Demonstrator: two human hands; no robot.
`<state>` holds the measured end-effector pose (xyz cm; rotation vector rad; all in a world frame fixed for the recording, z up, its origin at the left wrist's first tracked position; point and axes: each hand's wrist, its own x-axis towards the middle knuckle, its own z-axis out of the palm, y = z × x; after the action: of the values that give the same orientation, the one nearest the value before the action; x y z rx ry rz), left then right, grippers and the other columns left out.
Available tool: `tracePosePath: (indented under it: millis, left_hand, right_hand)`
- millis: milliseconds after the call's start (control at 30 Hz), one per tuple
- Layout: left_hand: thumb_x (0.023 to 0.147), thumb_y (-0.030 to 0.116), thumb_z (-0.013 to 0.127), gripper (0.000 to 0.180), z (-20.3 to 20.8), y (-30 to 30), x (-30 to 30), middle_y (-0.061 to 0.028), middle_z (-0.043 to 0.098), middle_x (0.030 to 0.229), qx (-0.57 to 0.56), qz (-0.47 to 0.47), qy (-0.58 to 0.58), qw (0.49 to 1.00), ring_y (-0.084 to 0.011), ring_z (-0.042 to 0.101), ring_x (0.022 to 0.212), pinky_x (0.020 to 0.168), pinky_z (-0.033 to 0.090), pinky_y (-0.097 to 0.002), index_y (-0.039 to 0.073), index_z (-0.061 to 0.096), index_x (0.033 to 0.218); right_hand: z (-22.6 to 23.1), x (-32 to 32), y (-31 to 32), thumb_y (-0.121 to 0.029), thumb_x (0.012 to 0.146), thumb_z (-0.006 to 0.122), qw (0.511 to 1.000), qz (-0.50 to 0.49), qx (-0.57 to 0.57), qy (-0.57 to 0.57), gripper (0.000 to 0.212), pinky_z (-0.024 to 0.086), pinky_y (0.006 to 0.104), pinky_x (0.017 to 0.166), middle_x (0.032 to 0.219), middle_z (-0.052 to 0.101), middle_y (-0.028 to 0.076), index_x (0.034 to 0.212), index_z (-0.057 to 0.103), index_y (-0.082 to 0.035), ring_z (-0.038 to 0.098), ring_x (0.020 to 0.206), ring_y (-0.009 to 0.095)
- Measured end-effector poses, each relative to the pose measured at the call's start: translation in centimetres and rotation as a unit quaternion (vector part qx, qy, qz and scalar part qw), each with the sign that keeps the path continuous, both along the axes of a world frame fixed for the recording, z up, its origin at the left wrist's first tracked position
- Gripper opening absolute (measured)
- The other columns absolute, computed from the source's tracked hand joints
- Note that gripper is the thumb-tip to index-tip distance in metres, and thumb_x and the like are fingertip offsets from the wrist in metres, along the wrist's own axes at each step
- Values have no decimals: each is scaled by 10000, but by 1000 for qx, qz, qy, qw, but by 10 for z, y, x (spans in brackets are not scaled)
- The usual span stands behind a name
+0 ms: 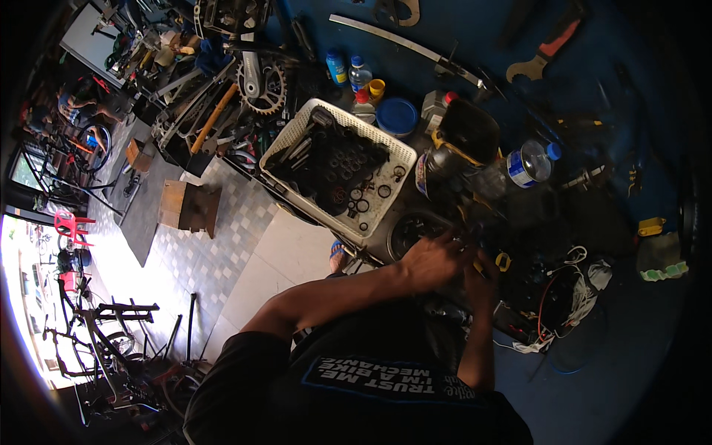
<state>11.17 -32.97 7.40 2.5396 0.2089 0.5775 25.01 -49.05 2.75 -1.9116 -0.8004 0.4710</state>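
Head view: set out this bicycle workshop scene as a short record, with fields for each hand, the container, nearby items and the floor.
Left hand: close beside the right hand; grip unclear
Right hand: in shadow; anything held cannot be made out
Container: white plastic basket with small rings and dark parts
Nearby: blue-lidded tub; blue-capped clear bottle; crankset with toothed chainring
Floor: cardboard box

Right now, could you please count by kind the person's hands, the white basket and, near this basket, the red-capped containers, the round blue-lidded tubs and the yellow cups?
Left hand and right hand: 2
White basket: 1
Red-capped containers: 2
Round blue-lidded tub: 1
Yellow cup: 1
Total: 7
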Motion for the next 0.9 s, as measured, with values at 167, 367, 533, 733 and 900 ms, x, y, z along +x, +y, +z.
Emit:
tracePosePath:
  millis: [167,367,533,733,900]
  left_hand:
    - [896,117,690,296,-3,39,-25,-170,722,1189,-84,12,182,980,-342,764,1004,844,646,-463,92,742,1186]
    - [901,108,669,214,-11,183,-107,-169,731,1137,-25,170,192,966,-337,755,992,847,635,-458,150,785,1075]
    - [900,146,696,148,-44,246,-154,-169,721,1139,19,236,224,945,-372,739,1002,848,614,-486,149,790,1014]
    - [904,179,713,138,-74,259,-161,-178,722,1114,124,201,245,940,-392,731,1000,822,609,-496,139,789,1012]
    - [885,149,728,144,-90,255,-151,-149,729,1104,85,203,113,969,-379,736,992,814,612,-471,158,804,1006]
  right_hand:
    - [3,-13,7,-193,994,761,998,-55,-6,-36,214,530,304,914,1074,782,56,1134,761,-31,701,1006,145]
    - [5,-22,13,-137,955,796,995,-75,-30,-60,186,542,299,882,1014,783,54,1104,766,-30,707,950,134]
    - [-2,-36,21,-134,930,818,994,-96,6,-46,192,532,292,830,932,774,61,1084,762,-35,699,881,117]
    - [10,-49,33,-151,922,823,993,-105,-19,-51,177,511,302,777,882,764,67,1036,747,-38,665,805,122]
    - [11,-50,30,-153,917,823,993,-106,-38,-34,181,514,312,779,904,767,73,1038,748,-41,664,807,137]
